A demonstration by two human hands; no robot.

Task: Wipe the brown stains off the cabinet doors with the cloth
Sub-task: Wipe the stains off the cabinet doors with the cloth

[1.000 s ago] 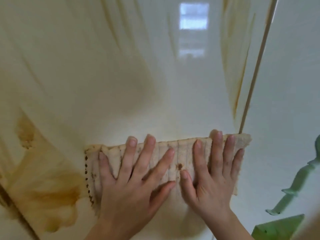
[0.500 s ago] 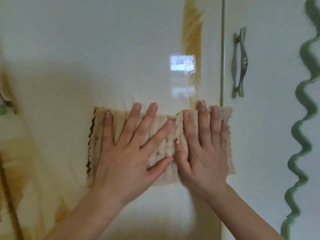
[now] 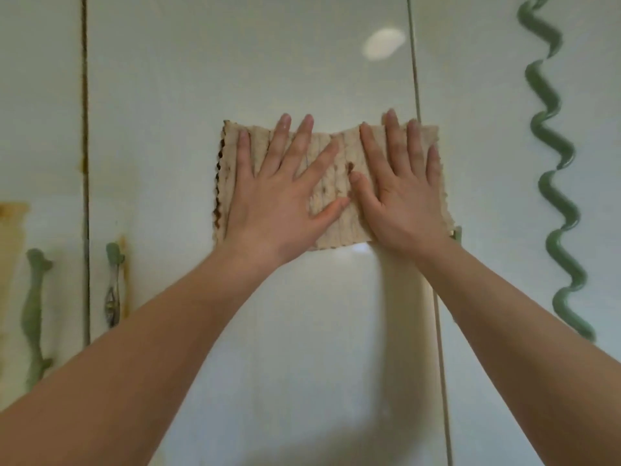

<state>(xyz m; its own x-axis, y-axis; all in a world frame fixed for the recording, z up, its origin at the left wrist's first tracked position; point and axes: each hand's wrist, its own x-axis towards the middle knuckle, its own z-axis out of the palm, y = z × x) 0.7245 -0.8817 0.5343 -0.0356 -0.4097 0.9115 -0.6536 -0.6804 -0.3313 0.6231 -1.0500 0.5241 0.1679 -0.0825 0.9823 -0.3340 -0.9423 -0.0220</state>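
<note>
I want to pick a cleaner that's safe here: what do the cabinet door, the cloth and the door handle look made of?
Cabinet door: a glossy, smooth panel, maybe lacquered or laminated board; it mirrors a bright light patch. Cloth: soft beige ribbed textile with a scalloped edge, likely microfibre or cotton, already soiled brown. Door handle: looks like cast metal with a dull silvery sheen, though blur leaves that open.

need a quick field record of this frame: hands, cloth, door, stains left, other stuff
left hand: flat, fingers spread, pressing on cloth
right hand: flat, pressing on cloth beside the left
cloth: beige, ribbed, brown-soiled left edge, spread on middle cabinet door, right end over the seam
middle cabinet door: glossy, looks clean around cloth
brown stains: on far-left door; streak by the metal handle
green wavy trim: on right door
</note>
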